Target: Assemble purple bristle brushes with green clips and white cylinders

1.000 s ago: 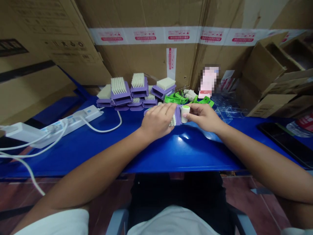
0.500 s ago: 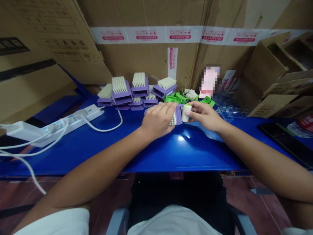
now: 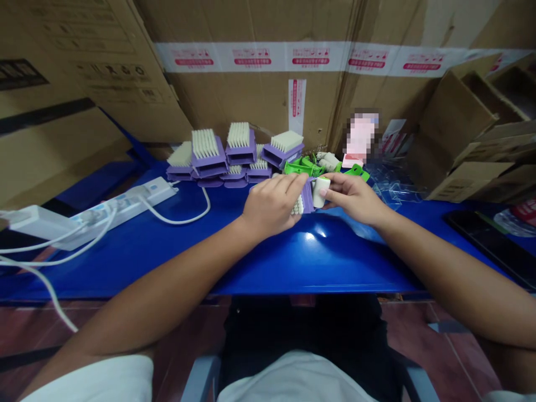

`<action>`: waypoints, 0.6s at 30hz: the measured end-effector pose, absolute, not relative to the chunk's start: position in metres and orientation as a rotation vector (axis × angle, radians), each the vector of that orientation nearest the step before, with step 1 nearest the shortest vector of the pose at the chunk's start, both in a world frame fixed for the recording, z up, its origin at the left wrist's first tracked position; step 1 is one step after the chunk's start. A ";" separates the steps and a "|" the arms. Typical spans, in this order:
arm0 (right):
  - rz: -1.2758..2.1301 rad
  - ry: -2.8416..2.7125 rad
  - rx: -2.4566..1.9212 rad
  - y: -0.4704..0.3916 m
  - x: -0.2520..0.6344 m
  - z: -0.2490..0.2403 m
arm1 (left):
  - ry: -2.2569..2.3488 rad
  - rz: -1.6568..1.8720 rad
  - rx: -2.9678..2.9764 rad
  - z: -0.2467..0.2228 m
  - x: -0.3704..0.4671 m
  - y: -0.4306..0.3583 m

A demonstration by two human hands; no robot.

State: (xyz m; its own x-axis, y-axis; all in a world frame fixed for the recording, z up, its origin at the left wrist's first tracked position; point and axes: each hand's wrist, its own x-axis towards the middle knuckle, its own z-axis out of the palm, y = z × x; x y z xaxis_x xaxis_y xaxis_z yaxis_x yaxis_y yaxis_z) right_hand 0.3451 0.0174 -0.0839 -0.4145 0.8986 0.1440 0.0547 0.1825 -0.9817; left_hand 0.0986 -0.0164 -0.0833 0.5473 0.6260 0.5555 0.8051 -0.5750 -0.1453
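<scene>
My left hand (image 3: 272, 204) is wrapped over a purple brush piece (image 3: 308, 196) with pale bristles, held above the blue table. Most of that piece is hidden under the fingers. Between the thumb and fingers of my right hand (image 3: 354, 196) is a white cylinder (image 3: 321, 192) with a bit of green at its top, right beside the purple end of the brush piece. Whether the two touch cannot be made out. Behind my hands lie green plastic parts (image 3: 304, 166) and more white cylinders (image 3: 329, 161).
Several purple brush pieces (image 3: 209, 162) are stacked at the back left. A white power strip (image 3: 121, 209) with cables lies on the left of the blue table (image 3: 251, 268). Clear plastic pieces (image 3: 393, 190), cardboard boxes (image 3: 456, 134) and a black phone (image 3: 488, 240) are on the right.
The white cylinder tilts slightly more in my right hand. Otherwise the hands keep nearly the same place, and the whole view has shifted very slightly.
</scene>
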 end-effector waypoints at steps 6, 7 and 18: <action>1.188 -1.759 -0.872 0.013 0.345 -0.085 | -1.126 -0.578 -2.434 -0.082 0.098 -0.016; 1.152 -1.783 -0.871 0.012 0.345 -0.084 | -1.123 -0.570 -2.440 -0.082 0.098 -0.016; 1.169 -1.742 -0.866 0.010 0.345 -0.080 | -1.084 -0.586 -2.439 -0.083 0.098 -0.015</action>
